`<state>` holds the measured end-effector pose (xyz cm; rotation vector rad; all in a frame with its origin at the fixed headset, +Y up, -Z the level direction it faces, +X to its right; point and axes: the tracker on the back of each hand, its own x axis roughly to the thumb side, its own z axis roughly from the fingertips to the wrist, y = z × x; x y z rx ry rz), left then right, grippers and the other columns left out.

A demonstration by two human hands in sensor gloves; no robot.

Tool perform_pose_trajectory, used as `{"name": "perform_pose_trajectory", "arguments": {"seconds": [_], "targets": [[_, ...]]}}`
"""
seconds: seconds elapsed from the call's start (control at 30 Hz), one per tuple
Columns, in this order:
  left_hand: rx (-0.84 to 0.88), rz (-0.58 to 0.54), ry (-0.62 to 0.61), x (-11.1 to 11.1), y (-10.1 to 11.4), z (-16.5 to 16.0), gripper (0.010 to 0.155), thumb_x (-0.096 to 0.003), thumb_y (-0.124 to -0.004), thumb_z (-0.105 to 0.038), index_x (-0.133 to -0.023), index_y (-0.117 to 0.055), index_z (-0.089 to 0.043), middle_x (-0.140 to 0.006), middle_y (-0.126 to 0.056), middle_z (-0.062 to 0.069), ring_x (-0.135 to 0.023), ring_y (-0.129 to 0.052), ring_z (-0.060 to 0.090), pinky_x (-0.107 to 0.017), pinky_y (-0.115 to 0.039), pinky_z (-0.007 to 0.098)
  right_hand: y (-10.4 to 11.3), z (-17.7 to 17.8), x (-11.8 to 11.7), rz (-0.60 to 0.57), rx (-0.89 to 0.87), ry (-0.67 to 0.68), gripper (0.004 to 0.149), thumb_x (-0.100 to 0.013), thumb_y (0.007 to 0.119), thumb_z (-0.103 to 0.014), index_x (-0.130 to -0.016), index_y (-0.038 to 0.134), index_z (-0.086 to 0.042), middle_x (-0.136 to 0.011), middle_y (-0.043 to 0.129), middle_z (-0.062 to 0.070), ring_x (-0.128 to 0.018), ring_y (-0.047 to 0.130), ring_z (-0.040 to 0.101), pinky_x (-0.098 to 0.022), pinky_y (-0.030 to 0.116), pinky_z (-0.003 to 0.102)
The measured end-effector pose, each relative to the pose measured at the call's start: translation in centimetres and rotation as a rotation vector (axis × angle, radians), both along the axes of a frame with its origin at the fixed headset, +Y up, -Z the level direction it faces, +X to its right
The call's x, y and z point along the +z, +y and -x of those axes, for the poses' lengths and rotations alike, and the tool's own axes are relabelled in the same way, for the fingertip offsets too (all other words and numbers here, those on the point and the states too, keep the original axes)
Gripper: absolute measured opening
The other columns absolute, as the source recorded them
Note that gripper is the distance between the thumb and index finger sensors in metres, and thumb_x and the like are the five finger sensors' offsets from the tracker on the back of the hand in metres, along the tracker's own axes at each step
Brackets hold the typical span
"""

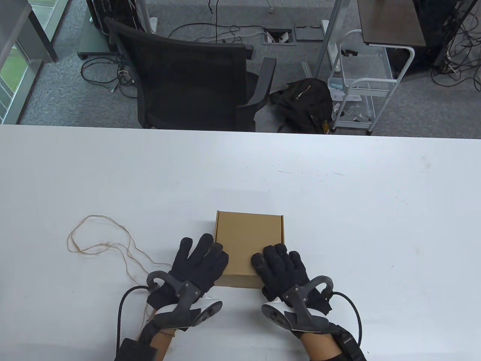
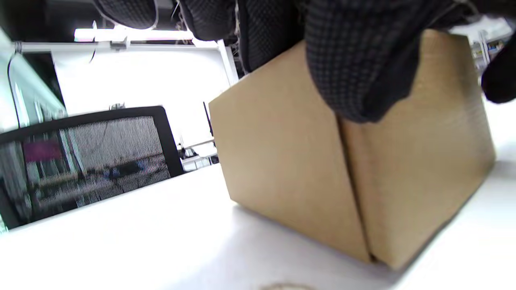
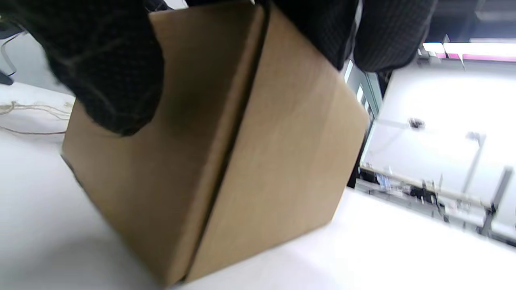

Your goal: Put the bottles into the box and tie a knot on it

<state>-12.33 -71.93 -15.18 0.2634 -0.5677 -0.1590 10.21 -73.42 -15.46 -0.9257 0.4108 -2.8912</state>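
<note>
A closed brown cardboard box (image 1: 248,237) stands on the white table (image 1: 338,207), near its front edge. My left hand (image 1: 203,259) lies at the box's near left corner with straight, spread fingers, two of them touching the left edge. In the left wrist view its thumb (image 2: 354,80) hangs over that corner of the box (image 2: 282,161). My right hand (image 1: 278,263) holds the near right corner, bent fingers on the lid and thumb (image 3: 109,80) on the front face of the box (image 3: 282,141). A thin loose string (image 1: 101,244) lies left of the box. No bottles are in view.
Beyond the table's far edge stand a black office chair (image 1: 188,82), a dark backpack (image 1: 304,101) on the floor and a white wire cart (image 1: 360,86). Cables trail over the carpet.
</note>
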Motion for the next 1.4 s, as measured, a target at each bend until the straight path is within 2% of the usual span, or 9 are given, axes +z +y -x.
{"name": "perform_pose_trajectory", "arguments": {"seconds": [0.17,0.3,0.43,0.6,0.67,0.77,1.13,1.3,1.4], "targets": [[0.075,0.005,0.121,-0.6,0.5,3.4,0.081,-0.0398,-0.094,-0.043,-0.112,-0.06,-0.027,-0.12,-0.075,0.007,-0.113,-0.059,0.046,-0.074,-0.056,0.07,-0.8,-0.7,-0.4,0.103,-0.049,0.006,0.091,-0.04,0.091,-0.044,-0.11,0.038,-0.02,-0.113,0.036,0.018,-0.1,0.042,0.045,-0.069,0.047,0.063],[0.17,0.159,0.221,-1.3,-0.6,5.7,0.073,-0.0421,-0.092,-0.044,-0.11,-0.068,-0.029,-0.122,-0.071,0.012,-0.113,-0.056,0.052,-0.073,-0.053,0.074,-0.9,-0.8,-0.3,0.126,-0.069,0.017,0.09,-0.042,0.088,-0.045,-0.111,0.035,-0.02,-0.113,0.031,0.018,-0.1,0.037,0.046,-0.069,0.042,0.064],[0.082,0.384,0.228,-2.3,-2.8,4.8,0.071,-0.0424,-0.094,-0.041,-0.109,-0.071,-0.032,-0.129,-0.055,0.018,-0.114,-0.04,0.058,-0.072,-0.042,0.079,-1.0,-1.0,-0.4,0.167,-0.118,0.017,0.09,-0.043,0.087,-0.045,-0.111,0.034,-0.02,-0.113,0.029,0.018,-0.1,0.033,0.047,-0.069,0.04,0.064],[0.04,0.462,0.185,-3.3,-4.8,3.1,0.066,-0.0418,-0.096,-0.036,-0.105,-0.077,-0.032,-0.129,-0.055,0.018,-0.115,-0.037,0.059,-0.072,-0.038,0.081,-1.0,-1.2,-0.5,0.179,-0.13,0.022,0.089,-0.043,0.087,-0.045,-0.111,0.034,-0.02,-0.113,0.028,0.018,-0.1,0.032,0.047,-0.069,0.039,0.064],[-0.07,0.438,0.195,-3.4,-5.5,2.8,0.056,-0.042,-0.096,-0.037,-0.097,-0.084,-0.03,-0.125,-0.064,0.014,-0.115,-0.046,0.056,-0.072,-0.04,0.08,-1.1,-1.3,-0.6,0.185,-0.133,0.027,0.09,-0.043,0.087,-0.045,-0.11,0.032,-0.02,-0.113,0.026,0.018,-0.1,0.03,0.047,-0.069,0.038,0.064],[-0.002,0.369,0.18,-3.3,-5.1,3.0,0.045,-0.0414,-0.095,-0.035,-0.085,-0.093,-0.025,-0.114,-0.08,0.01,-0.111,-0.066,0.049,-0.072,-0.045,0.079,-1.2,-1.5,-0.7,0.19,-0.143,0.03,0.091,-0.043,0.087,-0.044,-0.11,0.031,-0.021,-0.113,0.026,0.017,-0.101,0.029,0.046,-0.07,0.036,0.064],[0.365,0.086,-0.031,1.8,3.7,3.0,0.045,-0.0409,-0.094,-0.037,-0.081,-0.096,-0.018,-0.109,-0.082,0.009,-0.108,-0.07,0.046,-0.071,-0.046,0.081,0.3,-1.5,0.1,0.198,-0.432,0.184,0.088,-0.042,0.083,-0.054,-0.11,0.044,-0.014,-0.113,0.032,0.02,-0.1,0.03,0.048,-0.069,0.033,0.063],[0.425,0.042,-0.106,3.2,4.5,1.3,0.045,-0.0425,-0.093,-0.039,-0.082,-0.095,-0.017,-0.11,-0.081,0.009,-0.108,-0.068,0.046,-0.071,-0.045,0.081,1.8,-0.5,1.1,0.227,-0.61,0.307,0.084,-0.043,0.075,-0.064,-0.104,0.064,-0.007,-0.113,0.044,0.02,-0.1,0.038,0.048,-0.07,0.036,0.062],[0.463,0.041,-0.144,3.6,4.7,0.3,0.045,-0.0439,-0.092,-0.041,-0.083,-0.093,-0.018,-0.111,-0.079,0.01,-0.109,-0.067,0.046,-0.071,-0.044,0.081,2.3,0.7,1.6,0.27,-0.688,0.349,0.093,-0.042,0.078,-0.065,-0.109,0.049,-0.006,-0.111,0.05,0.024,-0.098,0.047,0.049,-0.069,0.043,0.062]]}}
